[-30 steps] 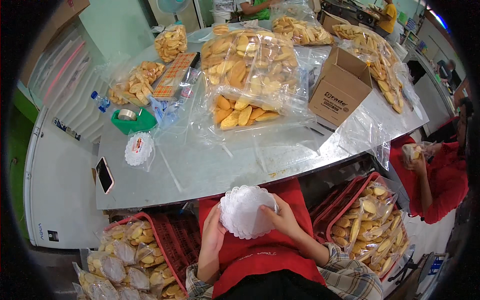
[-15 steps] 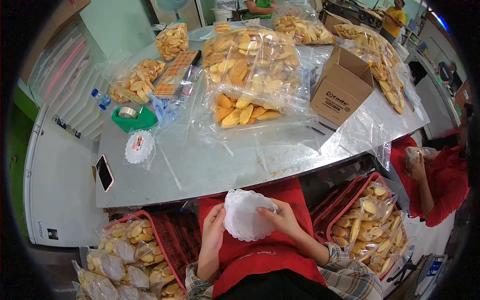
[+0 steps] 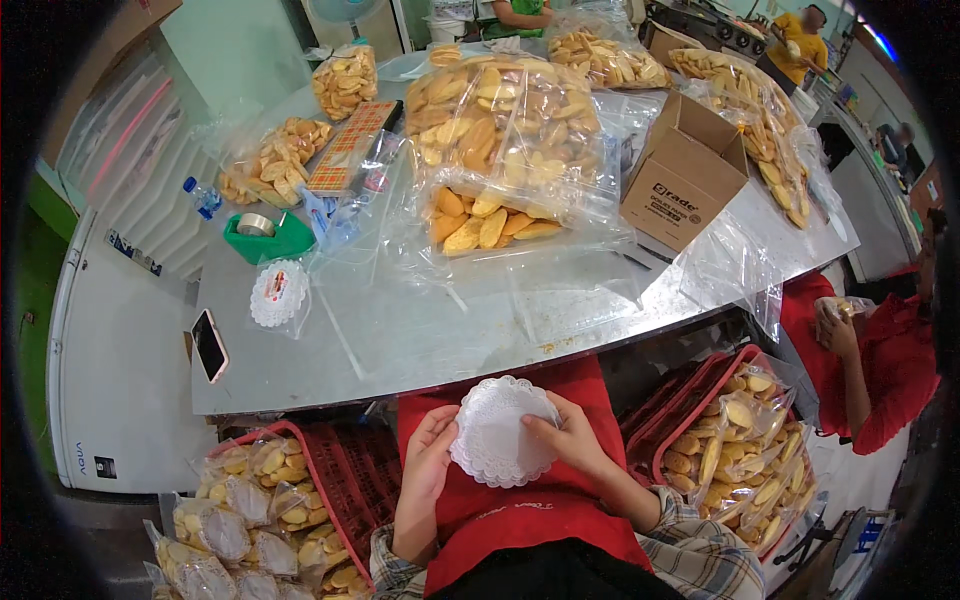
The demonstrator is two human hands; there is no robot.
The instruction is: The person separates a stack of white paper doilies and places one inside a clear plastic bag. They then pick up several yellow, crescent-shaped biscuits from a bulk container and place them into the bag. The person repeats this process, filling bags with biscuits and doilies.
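Observation:
A stack of round white paper doilies (image 3: 503, 432) with scalloped lacy edges is held up over my red apron, in front of the table edge. My left hand (image 3: 431, 450) pinches the stack's left rim between thumb and fingers. On the opposite rim, my right hand (image 3: 570, 437) grips with its thumb lying across the face and its fingers behind, out of sight. How many doilies are in the stack cannot be made out.
On the metal table (image 3: 400, 345) lie large clear bags of flat yellow pastries (image 3: 500, 130), a cardboard box (image 3: 685, 170), a green tape dispenser (image 3: 268, 238) and a phone (image 3: 210, 346). Red crates of bagged pastries stand left (image 3: 350, 490) and right (image 3: 720, 390). A co-worker in red (image 3: 880, 370) is at right.
The doily stack has tilted so its face shows rounder and fuller. My hands have barely shifted. In the background, the person in yellow has moved slightly.

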